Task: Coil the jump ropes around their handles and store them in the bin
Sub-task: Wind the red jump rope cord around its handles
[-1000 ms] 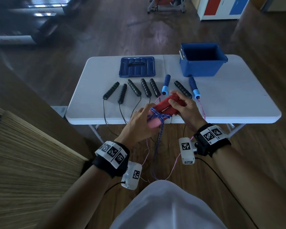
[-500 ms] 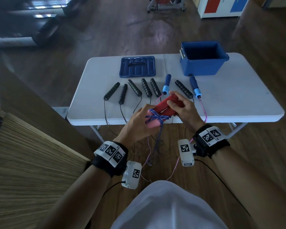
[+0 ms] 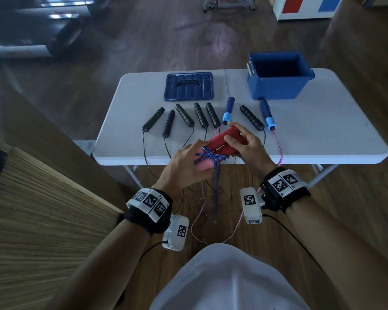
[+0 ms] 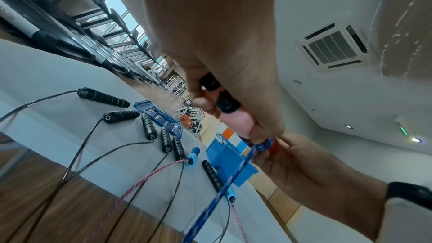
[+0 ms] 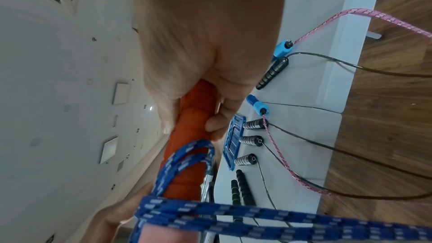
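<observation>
A row of handles crosses the surface between its near edge and the open bin; right of the bin the surface lies bare.

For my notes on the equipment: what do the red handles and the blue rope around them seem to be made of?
Red handles: probably soft foam, matte, with a finely textured surface in the right wrist view.
Blue rope: braided fabric cord, with a woven light-and-dark pattern; the fibre cannot be told.
</observation>
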